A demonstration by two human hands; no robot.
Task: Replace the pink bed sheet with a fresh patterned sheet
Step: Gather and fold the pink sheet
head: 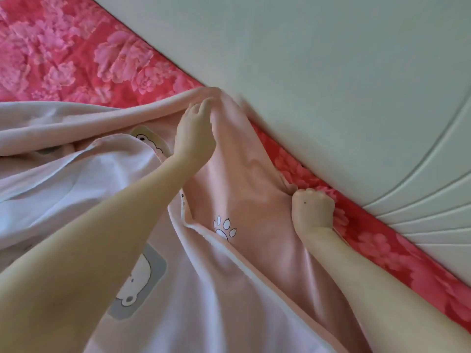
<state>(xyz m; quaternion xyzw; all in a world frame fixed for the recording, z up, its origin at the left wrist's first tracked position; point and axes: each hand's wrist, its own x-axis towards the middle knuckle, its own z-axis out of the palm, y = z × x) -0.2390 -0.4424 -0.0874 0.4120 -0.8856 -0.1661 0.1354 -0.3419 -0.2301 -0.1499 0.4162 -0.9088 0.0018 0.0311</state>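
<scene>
1. Removal looks partly done: the pink sheet [242, 174] lies bunched and folded back on itself, its edge pulled off the strip along the headboard [331, 72].
2. My right hand [312, 211] is the one nearer the headboard, fingers clenched in a fist on a tuck of the sheet, just beside that bared strip.
3. My left hand [196, 133] reaches farther along the headboard, its fingers [206, 104] bent onto the sheet's raised fold. Blur there means I cannot tell whether they are clamped on it or only pressing.
4. Between my hands the sheet pulls taut, with a paw print [225, 226] showing. A bear print [137, 284] sits farther from the headboard, beside my left forearm.
5. A red floral cover [63, 54] lies bare along the headboard and beyond the fold. Whether it is the fresh sheet or an underlayer I cannot say.
6. Left to do, as I judge it: gather the rest of the pink sheet off the bed, then spread and tuck the patterned one.
</scene>
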